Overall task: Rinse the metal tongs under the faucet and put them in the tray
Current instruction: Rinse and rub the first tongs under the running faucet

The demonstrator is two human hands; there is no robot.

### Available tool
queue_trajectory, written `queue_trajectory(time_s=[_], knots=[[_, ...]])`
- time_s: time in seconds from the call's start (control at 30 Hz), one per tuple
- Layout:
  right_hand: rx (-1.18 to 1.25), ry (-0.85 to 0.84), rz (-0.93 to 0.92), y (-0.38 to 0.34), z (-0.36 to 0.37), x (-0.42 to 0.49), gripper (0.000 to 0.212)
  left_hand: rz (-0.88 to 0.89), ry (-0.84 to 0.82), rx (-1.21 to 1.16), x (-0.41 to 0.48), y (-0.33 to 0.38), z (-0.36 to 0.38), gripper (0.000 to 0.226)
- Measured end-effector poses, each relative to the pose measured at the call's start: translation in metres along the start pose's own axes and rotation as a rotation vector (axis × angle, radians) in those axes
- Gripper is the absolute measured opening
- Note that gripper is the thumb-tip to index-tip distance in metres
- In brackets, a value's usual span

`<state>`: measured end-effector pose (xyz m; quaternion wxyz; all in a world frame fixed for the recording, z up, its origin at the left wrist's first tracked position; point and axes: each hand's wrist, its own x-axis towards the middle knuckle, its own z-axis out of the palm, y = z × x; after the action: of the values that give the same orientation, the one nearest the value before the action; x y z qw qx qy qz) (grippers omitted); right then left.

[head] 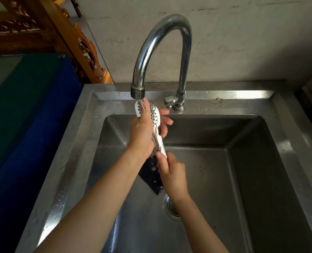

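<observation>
Two hands: left hand (142,132) and right hand (171,172), fingers wrapped on tongs (156,115) under faucet (160,42), above sink (242,170) drain (170,207).

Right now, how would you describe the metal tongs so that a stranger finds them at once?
Start at the tall curved faucet behind the steel sink. Under its spout, both hands hold the tongs in the running water. They are the only tool there: shiny spoon-shaped ends full of small holes, and a dark handle pointing down toward the drain.

dim, sharp view; glare on the faucet (162,42); edges bowed.
</observation>
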<state>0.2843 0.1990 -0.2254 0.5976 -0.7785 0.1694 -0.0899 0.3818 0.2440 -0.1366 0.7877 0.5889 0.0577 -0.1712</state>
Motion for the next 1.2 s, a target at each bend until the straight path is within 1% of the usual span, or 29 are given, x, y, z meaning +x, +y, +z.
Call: queue_trajectory(time_s=[0.07,0.13,0.17,0.27,0.37,0.47,0.53,0.6,0.67,0.73,0.8,0.87,0.93,0.97,1.0,1.03,1.13,1.2], knots=[[0.032,0.063,-0.010,-0.001,0.005,-0.003,0.034,0.106,-0.003,0.014,0.002,0.003,0.002,0.044],[0.051,0.089,-0.011,0.000,0.007,-0.004,0.038,0.167,-0.079,-0.046,0.005,0.008,0.001,0.023],[0.057,0.086,-0.007,0.000,0.008,-0.003,0.042,0.172,-0.128,-0.085,0.006,0.010,0.000,0.018],[0.137,0.037,0.015,0.001,0.007,0.004,0.043,0.084,-0.292,-0.155,0.008,0.017,-0.008,0.021],[0.267,-0.044,0.034,-0.003,0.010,0.017,0.049,-0.009,-0.458,-0.059,0.010,0.028,-0.013,0.021],[0.371,-0.128,0.065,-0.012,0.015,0.032,0.055,0.011,-0.556,0.080,0.015,0.040,-0.007,0.037],[0.461,-0.201,0.081,-0.018,0.017,0.041,0.058,0.091,-0.566,0.175,0.015,0.047,-0.001,0.036],[0.521,-0.218,0.082,-0.023,0.017,0.047,0.059,0.186,-0.521,0.256,0.014,0.050,0.001,0.029],[0.544,-0.201,0.101,-0.026,0.019,0.052,0.062,0.312,-0.406,0.370,0.012,0.049,0.002,0.024],[0.528,-0.167,0.125,-0.028,0.022,0.054,0.068,0.432,-0.271,0.486,0.008,0.044,0.005,0.031],[0.506,-0.131,0.171,-0.030,0.024,0.054,0.072,0.500,-0.176,0.527,0.001,0.037,0.006,0.039],[0.505,-0.069,0.252,-0.031,0.024,0.053,0.069,0.535,-0.137,0.535,-0.008,0.028,0.008,0.043],[0.549,0.006,0.346,-0.035,0.026,0.055,0.059,0.569,-0.085,0.555,-0.013,0.016,0.011,0.037],[0.557,0.029,0.366,-0.039,0.027,0.058,0.051,0.560,-0.035,0.549,-0.013,0.011,0.011,0.029],[0.533,0.040,0.361,-0.043,0.028,0.060,0.043,0.515,0.025,0.512,-0.012,0.008,0.010,0.019],[0.473,0.042,0.343,-0.049,0.030,0.063,0.040,0.440,0.084,0.446,-0.008,0.007,0.007,0.010],[0.241,0.000,0.247,-0.066,0.029,0.073,0.052,0.232,0.224,0.231,0.008,0.011,-0.009,0.015],[0.110,-0.034,0.174,-0.077,0.025,0.080,0.056,0.180,0.279,0.083,0.015,0.018,-0.012,0.012]])
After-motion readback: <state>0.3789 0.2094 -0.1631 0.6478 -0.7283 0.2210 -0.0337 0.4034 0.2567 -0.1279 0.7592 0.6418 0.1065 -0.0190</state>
